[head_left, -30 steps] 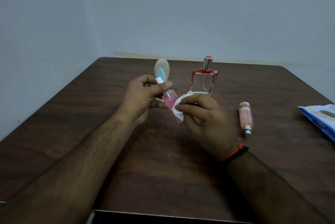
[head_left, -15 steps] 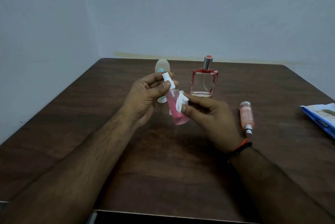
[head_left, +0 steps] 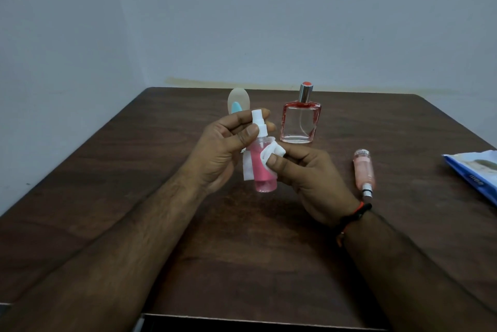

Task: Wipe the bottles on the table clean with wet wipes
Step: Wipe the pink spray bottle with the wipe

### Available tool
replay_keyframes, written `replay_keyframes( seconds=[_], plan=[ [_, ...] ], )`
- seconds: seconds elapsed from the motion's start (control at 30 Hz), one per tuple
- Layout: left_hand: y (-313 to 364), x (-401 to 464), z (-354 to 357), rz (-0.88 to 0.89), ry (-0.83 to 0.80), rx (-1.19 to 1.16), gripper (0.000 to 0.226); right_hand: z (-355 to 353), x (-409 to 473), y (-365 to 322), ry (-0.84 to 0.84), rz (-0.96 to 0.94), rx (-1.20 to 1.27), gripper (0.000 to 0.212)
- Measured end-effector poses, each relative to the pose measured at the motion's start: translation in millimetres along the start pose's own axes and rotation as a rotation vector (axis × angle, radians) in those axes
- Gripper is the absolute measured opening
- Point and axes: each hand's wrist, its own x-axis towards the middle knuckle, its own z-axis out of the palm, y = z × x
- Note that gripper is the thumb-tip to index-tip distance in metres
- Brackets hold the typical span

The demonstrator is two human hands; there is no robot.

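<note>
Centre frame, above dark wooden worktop [head_left: 269, 251]: small clear plastic spray bottle of pink liquid [head_left: 262, 170] | left hand [head_left: 223, 148] grips its white nozzle; right hand [head_left: 304, 175] pinches white wet wipe [head_left: 270, 154] against body | likely light, stiff, slippery when wet; hold neck firmly.

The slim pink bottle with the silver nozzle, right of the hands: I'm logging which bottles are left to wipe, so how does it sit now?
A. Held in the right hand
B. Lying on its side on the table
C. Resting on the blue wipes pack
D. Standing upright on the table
B: the slim pink bottle lies flat on the table, nozzle toward the camera, apart from the right hand and from the wipes pack.
</note>
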Motion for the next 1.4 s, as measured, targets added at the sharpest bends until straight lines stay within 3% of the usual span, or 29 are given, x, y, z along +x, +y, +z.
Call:
replay_keyframes(
  seconds=[0.13,0.23,0.4,0.6,0.8,1.0,1.2,1.4],
  plan=[
    [-3.3,1.1,-0.7,-0.024,-0.016,0.022,0.039,1.1,0.3,0.8,0.024,-0.022,-0.001,0.037],
    [-8.5,2.1,4.2,0.004,0.043,0.156,0.042,0.3,2.9,2.6,0.164,-0.099,-0.110,0.043],
    [-14.7,-1.6,17.5,0.096,0.108,0.386,0.027,-4.3,1.8,3.2,0.323,-0.226,-0.294,0.042],
    [-10.5,-2.5,12.8,0.017,0.116,0.274,0.046,-3.6,-0.6,3.6,0.387,-0.283,-0.424,0.030],
    [-10.7,0.9,5.8,-0.053,0.153,0.151,0.040,-1.2,-0.6,0.8,0.367,-0.274,-0.441,0.027],
    [-5.2,-0.1,5.0,-0.064,0.222,0.069,0.019,1.3,-1.4,-2.2,0.288,-0.267,-0.528,0.034],
    [-2.8,0.7,3.4,-0.075,0.288,0.065,0.037,1.2,-3.3,0.3,0.330,-0.389,-0.686,0.028],
    [2.4,0.1,1.5,-0.131,0.343,0.027,0.016,-0.6,-4.5,-0.9,0.391,-0.407,-0.759,0.018]
  ],
)
